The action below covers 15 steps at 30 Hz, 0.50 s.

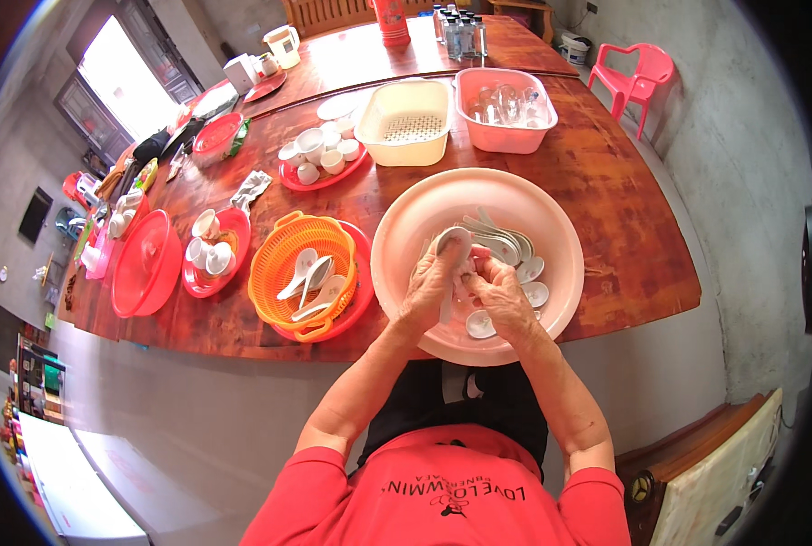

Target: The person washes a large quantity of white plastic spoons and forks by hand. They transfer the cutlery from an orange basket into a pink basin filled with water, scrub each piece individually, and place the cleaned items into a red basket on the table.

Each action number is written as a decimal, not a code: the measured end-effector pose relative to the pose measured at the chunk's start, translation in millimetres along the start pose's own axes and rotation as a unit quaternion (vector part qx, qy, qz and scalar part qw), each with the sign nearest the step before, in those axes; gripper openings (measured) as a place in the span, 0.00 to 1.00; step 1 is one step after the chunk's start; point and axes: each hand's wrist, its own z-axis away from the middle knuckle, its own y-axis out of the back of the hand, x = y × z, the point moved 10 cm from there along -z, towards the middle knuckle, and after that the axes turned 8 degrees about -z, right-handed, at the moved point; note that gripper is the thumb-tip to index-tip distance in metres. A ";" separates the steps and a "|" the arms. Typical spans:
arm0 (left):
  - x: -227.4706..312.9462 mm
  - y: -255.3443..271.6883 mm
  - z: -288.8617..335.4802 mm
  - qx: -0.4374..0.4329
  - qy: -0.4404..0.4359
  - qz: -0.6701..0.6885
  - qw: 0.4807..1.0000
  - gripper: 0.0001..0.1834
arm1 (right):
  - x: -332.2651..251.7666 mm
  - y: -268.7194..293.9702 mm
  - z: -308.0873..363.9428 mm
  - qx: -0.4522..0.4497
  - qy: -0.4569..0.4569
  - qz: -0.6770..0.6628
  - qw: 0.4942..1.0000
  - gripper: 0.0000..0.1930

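Over a wide pale-pink basin (395, 227), both my hands work close together. My left hand (428, 287) is closed round a white soup spoon (456, 239), its bowl pointing up and away from me. The closed fingers of my right hand (504, 296) press in beside the spoon's handle. Something whitish shows between the hands, too small to tell apart. Inside the basin lie several more white soup spoons (534, 293), some stacked at the back. To the left, an orange colander (262, 273) holds several soup spoons (306, 264) and sits on a red tray (362, 273).
Behind the basin stand a cream tub (406, 96) with a perforated bottom and a pink tub (506, 136) of glasses. Red plates (351, 170) with white cups, a red basin (146, 264) and a crumpled cloth (251, 188) lie leftward on the wooden table (624, 200). Bottles (465, 38) stand farther back.
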 end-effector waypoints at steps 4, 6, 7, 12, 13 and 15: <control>-3.0 13.0 -1.1 0.035 -0.001 0.001 0.999 0.20 | 22.9 -14.4 -6.0 -0.099 0.059 0.194 0.974 0.07; -0.8 24.5 -3.3 0.089 0.002 -0.064 0.994 0.18 | 20.6 -22.2 3.8 -0.115 0.098 0.320 0.935 0.08; -2.4 31.3 -7.3 0.105 0.003 -0.106 0.989 0.15 | 16.6 -31.7 12.4 -0.138 0.129 0.405 0.894 0.08; 25.6 20.4 4.6 0.177 -0.167 -0.447 0.861 0.10 | 42.7 -15.2 13.1 -0.112 0.137 0.532 0.828 0.10; 34.5 13.4 10.8 0.185 -0.215 -0.506 0.814 0.11 | 40.7 -13.5 12.9 -0.104 0.122 0.514 0.843 0.10; 58.7 24.8 24.3 0.232 -0.293 -0.507 0.776 0.13 | 39.6 -13.5 11.9 -0.096 0.108 0.487 0.861 0.09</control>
